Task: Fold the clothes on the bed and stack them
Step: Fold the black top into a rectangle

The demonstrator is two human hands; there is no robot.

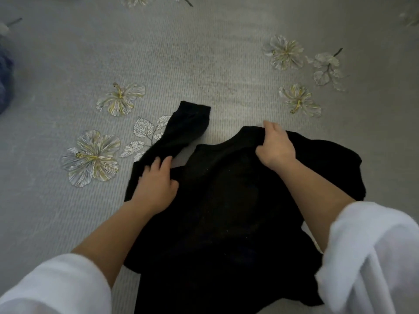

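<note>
The black long-sleeved top lies spread on the grey flowered bedspread, directly in front of the person, with its hem toward them and its neck away. The left hand rests on the cloth where the left sleeve joins the body, fingers fairly straight and pressing down rather than clasping. The right hand has its fingers curled over the far edge near the right shoulder, pinching a fold of fabric that stands a little off the bed. The step in hand looks like squaring the top up before the sleeves go in. To do it well, the pressing hand should act as an anchor while the right hand draws the shoulder outward and lays it flat, so that no ridge gets trapped under later folds. The right side looks bunched and needs smoothing first. The left sleeve angles away up and to the left, and is best brought straight across the chest, its cuff inside the body's outline. Some blue fabric sits at the left edge, well apart.
</note>
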